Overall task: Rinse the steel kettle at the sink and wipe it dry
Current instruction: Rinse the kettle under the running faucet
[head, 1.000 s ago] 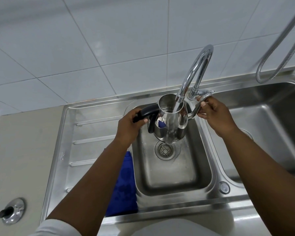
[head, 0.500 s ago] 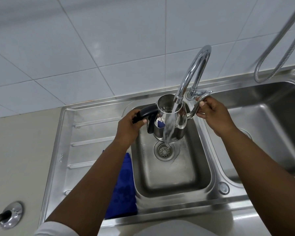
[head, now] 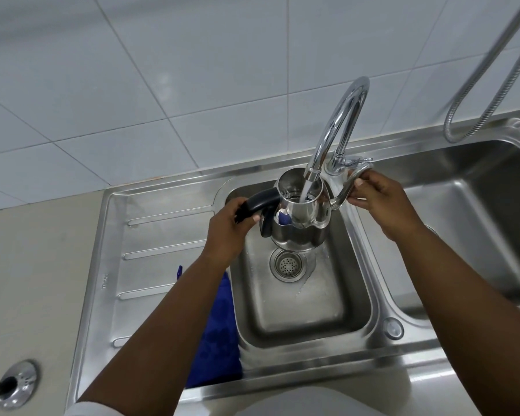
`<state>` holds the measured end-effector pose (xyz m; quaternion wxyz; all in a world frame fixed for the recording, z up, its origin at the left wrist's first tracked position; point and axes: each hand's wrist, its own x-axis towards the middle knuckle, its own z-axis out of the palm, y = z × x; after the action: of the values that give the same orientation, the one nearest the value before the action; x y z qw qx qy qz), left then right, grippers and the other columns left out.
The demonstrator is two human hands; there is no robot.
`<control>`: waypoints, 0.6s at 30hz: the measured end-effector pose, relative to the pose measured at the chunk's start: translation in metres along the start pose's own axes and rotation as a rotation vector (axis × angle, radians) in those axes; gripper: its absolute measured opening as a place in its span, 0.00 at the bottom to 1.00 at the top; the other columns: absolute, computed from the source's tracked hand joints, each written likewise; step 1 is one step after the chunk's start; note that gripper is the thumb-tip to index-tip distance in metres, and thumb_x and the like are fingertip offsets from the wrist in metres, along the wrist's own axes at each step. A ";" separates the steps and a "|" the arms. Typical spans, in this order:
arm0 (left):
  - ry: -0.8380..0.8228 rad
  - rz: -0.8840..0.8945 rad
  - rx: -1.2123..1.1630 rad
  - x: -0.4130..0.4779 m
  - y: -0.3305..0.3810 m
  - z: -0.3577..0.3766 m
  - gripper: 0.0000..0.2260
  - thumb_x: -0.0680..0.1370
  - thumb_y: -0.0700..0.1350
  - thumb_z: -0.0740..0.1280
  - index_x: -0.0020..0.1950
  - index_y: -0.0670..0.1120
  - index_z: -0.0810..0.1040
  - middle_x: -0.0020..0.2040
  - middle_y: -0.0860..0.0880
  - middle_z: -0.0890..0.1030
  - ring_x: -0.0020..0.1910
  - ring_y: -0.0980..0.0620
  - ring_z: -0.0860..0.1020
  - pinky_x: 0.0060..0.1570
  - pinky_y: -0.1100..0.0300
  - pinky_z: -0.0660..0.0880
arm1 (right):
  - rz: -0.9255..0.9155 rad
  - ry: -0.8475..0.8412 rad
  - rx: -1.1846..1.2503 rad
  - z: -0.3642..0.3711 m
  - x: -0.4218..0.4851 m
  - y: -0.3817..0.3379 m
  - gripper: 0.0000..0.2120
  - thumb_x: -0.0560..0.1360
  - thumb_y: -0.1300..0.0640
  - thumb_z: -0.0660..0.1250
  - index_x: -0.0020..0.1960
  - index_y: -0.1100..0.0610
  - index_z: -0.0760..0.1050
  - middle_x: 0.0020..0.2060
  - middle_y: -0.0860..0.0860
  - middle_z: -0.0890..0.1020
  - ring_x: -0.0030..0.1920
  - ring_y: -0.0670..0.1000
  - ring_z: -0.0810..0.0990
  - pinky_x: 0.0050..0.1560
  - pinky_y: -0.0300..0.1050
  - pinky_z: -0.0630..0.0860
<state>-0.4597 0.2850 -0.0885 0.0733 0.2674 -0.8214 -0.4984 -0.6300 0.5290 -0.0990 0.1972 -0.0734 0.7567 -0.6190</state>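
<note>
Water (head: 306, 190) now falls right into the open top of the kettle (head: 300, 223). Half a second ago it seemed to run down the kettle's front toward the drain (head: 287, 264). The hands have hardly moved.

A steel lid (head: 14, 385) lies near the front left corner of the counter (head: 27, 265). A blue cloth (head: 219, 325) lies at the left edge of the sink (head: 312, 310) bowl. The left hand (head: 231, 232) is wrapped tight round the black handle (head: 258, 202). It holds the kettle up over the back of the bowl, under the tap (head: 342, 121). The right hand (head: 382, 199) pinches the kettle's bent spout (head: 351, 184) with its fingers.

To rinse well, I think the kettle should stay level so the water keeps going in. It will get heavy as it fills, so the handle grip must stay firm. Part full is likely enough. Then swirl it and tip it out over the drain. The cloth is close by for drying.
</note>
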 end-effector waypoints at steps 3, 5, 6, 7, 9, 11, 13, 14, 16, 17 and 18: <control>0.021 -0.024 -0.029 -0.001 -0.003 0.000 0.10 0.77 0.45 0.70 0.56 0.55 0.75 0.46 0.58 0.78 0.47 0.55 0.77 0.49 0.63 0.73 | -0.037 0.115 -0.042 -0.003 0.002 0.004 0.18 0.79 0.65 0.55 0.64 0.60 0.77 0.56 0.57 0.82 0.57 0.59 0.82 0.65 0.58 0.77; 0.028 -0.037 -0.043 -0.001 -0.004 0.000 0.10 0.76 0.45 0.70 0.54 0.57 0.75 0.45 0.58 0.79 0.47 0.52 0.78 0.51 0.58 0.75 | -0.189 0.242 -0.338 -0.006 0.004 0.011 0.21 0.77 0.63 0.56 0.67 0.60 0.75 0.62 0.59 0.79 0.62 0.60 0.79 0.69 0.56 0.73; 0.028 -0.035 -0.041 0.000 -0.003 0.000 0.10 0.76 0.45 0.70 0.54 0.58 0.75 0.45 0.59 0.79 0.47 0.52 0.78 0.50 0.58 0.75 | -0.271 0.256 -0.494 -0.005 0.005 0.015 0.22 0.77 0.64 0.56 0.70 0.62 0.73 0.66 0.61 0.76 0.66 0.61 0.76 0.71 0.54 0.70; 0.031 -0.029 -0.038 0.000 -0.002 0.000 0.10 0.76 0.45 0.70 0.53 0.58 0.75 0.45 0.60 0.78 0.46 0.53 0.78 0.49 0.61 0.75 | -0.328 0.233 -0.620 -0.005 0.006 0.019 0.24 0.77 0.66 0.57 0.73 0.64 0.69 0.70 0.62 0.73 0.69 0.63 0.72 0.73 0.52 0.67; 0.041 -0.013 -0.031 0.001 0.000 0.000 0.10 0.76 0.44 0.70 0.54 0.57 0.75 0.44 0.61 0.78 0.45 0.57 0.77 0.47 0.68 0.72 | -0.376 0.167 -0.796 -0.002 0.009 0.025 0.28 0.76 0.69 0.60 0.76 0.64 0.64 0.77 0.62 0.63 0.72 0.66 0.67 0.73 0.52 0.63; 0.047 -0.008 -0.027 0.001 0.001 -0.001 0.10 0.76 0.44 0.70 0.54 0.56 0.75 0.44 0.62 0.77 0.45 0.61 0.76 0.45 0.72 0.69 | -0.368 0.116 -0.906 0.000 0.011 0.031 0.32 0.75 0.70 0.62 0.78 0.65 0.59 0.80 0.60 0.55 0.73 0.68 0.65 0.71 0.54 0.65; 0.046 -0.016 -0.031 0.000 0.002 -0.002 0.11 0.76 0.44 0.70 0.54 0.57 0.74 0.44 0.63 0.77 0.45 0.62 0.76 0.45 0.72 0.70 | -0.316 0.070 -0.958 0.001 0.011 0.036 0.36 0.75 0.69 0.63 0.80 0.62 0.52 0.81 0.58 0.47 0.76 0.67 0.60 0.71 0.55 0.66; 0.045 -0.020 -0.037 0.000 0.001 -0.002 0.11 0.76 0.44 0.70 0.53 0.58 0.74 0.44 0.63 0.77 0.46 0.61 0.77 0.46 0.70 0.71 | -0.286 0.045 -0.972 0.001 0.011 0.037 0.39 0.75 0.69 0.63 0.81 0.60 0.48 0.82 0.56 0.44 0.77 0.66 0.58 0.71 0.56 0.65; 0.047 -0.027 -0.045 0.000 0.000 -0.002 0.11 0.76 0.44 0.70 0.53 0.59 0.74 0.45 0.61 0.78 0.47 0.55 0.78 0.48 0.65 0.73 | -0.242 -0.004 -0.998 0.000 0.011 0.037 0.42 0.75 0.68 0.63 0.81 0.57 0.43 0.81 0.53 0.39 0.80 0.65 0.52 0.73 0.57 0.63; 0.048 -0.031 -0.046 0.000 -0.001 -0.002 0.11 0.76 0.44 0.70 0.53 0.59 0.74 0.45 0.61 0.78 0.48 0.54 0.78 0.49 0.63 0.73 | -0.228 -0.020 -1.009 0.000 0.012 0.036 0.43 0.75 0.67 0.64 0.81 0.56 0.42 0.81 0.52 0.37 0.80 0.64 0.50 0.74 0.58 0.61; 0.049 -0.034 -0.044 0.000 -0.001 -0.002 0.11 0.76 0.44 0.70 0.53 0.58 0.74 0.45 0.61 0.78 0.48 0.53 0.78 0.49 0.64 0.73 | -0.220 -0.028 -1.018 -0.001 0.013 0.035 0.43 0.75 0.67 0.64 0.81 0.56 0.42 0.81 0.52 0.36 0.80 0.64 0.49 0.75 0.57 0.60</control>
<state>-0.4586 0.2827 -0.0885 0.0909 0.2916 -0.8035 -0.5110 -0.6376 0.5333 -0.1350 0.0805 -0.2475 0.9469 -0.1888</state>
